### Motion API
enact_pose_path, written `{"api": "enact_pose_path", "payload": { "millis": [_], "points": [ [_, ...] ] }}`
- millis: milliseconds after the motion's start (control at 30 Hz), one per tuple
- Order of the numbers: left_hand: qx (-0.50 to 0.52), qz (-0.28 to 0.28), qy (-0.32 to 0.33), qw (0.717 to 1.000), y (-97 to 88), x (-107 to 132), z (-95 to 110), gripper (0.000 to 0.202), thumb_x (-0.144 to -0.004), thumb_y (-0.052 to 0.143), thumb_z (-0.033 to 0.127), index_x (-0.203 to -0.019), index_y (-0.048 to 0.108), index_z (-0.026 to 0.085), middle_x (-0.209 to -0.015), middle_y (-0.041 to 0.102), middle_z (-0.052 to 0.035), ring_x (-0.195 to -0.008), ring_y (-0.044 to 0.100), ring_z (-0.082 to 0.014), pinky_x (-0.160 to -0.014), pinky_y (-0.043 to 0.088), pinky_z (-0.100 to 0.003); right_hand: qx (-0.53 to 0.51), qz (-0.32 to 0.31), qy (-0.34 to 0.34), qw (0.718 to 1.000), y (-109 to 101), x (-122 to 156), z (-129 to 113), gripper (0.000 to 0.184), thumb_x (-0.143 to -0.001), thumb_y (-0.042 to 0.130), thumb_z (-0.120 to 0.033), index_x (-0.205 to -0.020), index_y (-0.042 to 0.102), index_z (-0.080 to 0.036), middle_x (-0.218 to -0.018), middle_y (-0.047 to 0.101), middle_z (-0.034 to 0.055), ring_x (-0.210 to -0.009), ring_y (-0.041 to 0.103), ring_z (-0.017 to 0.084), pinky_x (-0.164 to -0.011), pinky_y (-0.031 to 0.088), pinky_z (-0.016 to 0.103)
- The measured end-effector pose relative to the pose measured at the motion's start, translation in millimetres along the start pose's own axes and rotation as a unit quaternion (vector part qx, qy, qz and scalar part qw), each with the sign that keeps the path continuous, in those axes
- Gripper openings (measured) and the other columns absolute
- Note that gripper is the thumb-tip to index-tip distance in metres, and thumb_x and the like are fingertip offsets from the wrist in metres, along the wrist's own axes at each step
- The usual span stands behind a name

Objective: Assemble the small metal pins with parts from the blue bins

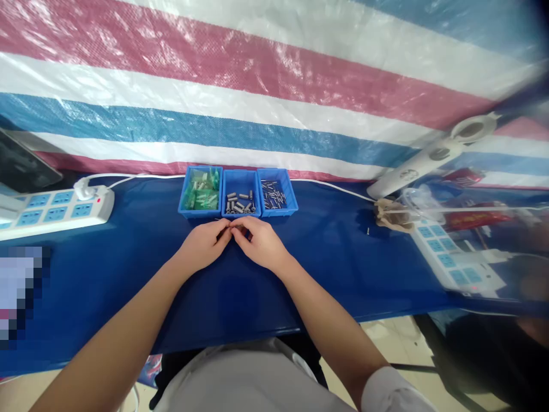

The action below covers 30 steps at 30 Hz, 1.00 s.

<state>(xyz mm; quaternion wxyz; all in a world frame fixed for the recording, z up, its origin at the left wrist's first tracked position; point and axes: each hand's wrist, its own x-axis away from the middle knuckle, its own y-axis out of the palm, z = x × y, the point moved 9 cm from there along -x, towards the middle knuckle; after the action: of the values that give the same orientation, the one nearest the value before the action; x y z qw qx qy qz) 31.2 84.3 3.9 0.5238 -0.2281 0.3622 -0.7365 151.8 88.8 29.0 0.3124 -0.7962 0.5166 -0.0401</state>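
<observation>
My left hand (203, 243) and my right hand (262, 243) meet fingertip to fingertip just in front of three blue bins. Both are closed in a pinch; whatever lies between the fingers is too small and hidden to name. A thin sliver shows by the left fingertips. Green plastic bags with pale pieces fill the left bin (183, 213). Short metal cylinders (240, 207) and smaller metal parts lie in the middle bin (241, 178). Thin screws or pins (274, 195) are piled in the right bin (292, 197).
A white power strip (96, 216) with a plug is at left, another power strip (446, 260) at right. A lone screw (368, 231) lies on the blue table (334, 274). A white cable (330, 186) runs behind the bins, and a white tube-like object (412, 171) leans at right.
</observation>
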Motion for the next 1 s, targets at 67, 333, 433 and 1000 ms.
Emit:
{"api": "enact_pose_path", "payload": {
  "millis": [67,333,433,1000],
  "points": [
    [0.001,-0.001,0.001,1.000,0.4,-0.4,0.1,0.031,-0.104,0.039,0.039,-0.103,0.064,0.020,-0.094,0.071,-0.0042,-0.085,0.067,-0.0214,-0.076,0.046,-0.032,0.001,-0.005,0.004,1.000,0.3,-0.3,0.0,0.019,-0.098,0.055,-0.026,-0.110,0.069,-0.020,-0.102,0.072,0.0046,-0.090,0.067,0.015,-0.080,0.054,0.029],
    [-0.002,-0.001,0.000,1.000,0.6,0.1,-0.5,0.030,-0.103,0.040,0.038,-0.098,0.063,0.020,-0.091,0.069,-0.0040,-0.083,0.066,-0.0211,-0.073,0.045,-0.032,0.004,-0.012,0.013,1.000,1.1,-0.2,-0.3,0.018,-0.098,0.056,-0.025,-0.110,0.069,-0.021,-0.103,0.072,0.0050,-0.090,0.067,0.016,-0.079,0.053,0.029],
    [-0.003,0.000,0.002,1.000,0.9,0.0,-0.8,0.030,-0.103,0.040,0.038,-0.099,0.063,0.020,-0.092,0.070,-0.0040,-0.084,0.066,-0.0210,-0.073,0.045,-0.032,0.005,-0.015,0.012,1.000,1.6,0.1,-0.3,0.019,-0.098,0.055,-0.025,-0.110,0.069,-0.021,-0.103,0.072,0.0049,-0.090,0.067,0.016,-0.079,0.053,0.029],
    [-0.010,-0.005,0.001,1.000,2.6,0.3,-3.8,0.029,-0.102,0.040,0.037,-0.098,0.063,0.020,-0.091,0.069,-0.0043,-0.084,0.065,-0.0214,-0.074,0.045,-0.032,0.007,-0.026,0.014,1.000,2.0,0.0,0.1,0.019,-0.098,0.055,-0.025,-0.112,0.068,-0.020,-0.105,0.072,0.0046,-0.091,0.067,0.016,-0.080,0.053,0.029]
  ]
}}
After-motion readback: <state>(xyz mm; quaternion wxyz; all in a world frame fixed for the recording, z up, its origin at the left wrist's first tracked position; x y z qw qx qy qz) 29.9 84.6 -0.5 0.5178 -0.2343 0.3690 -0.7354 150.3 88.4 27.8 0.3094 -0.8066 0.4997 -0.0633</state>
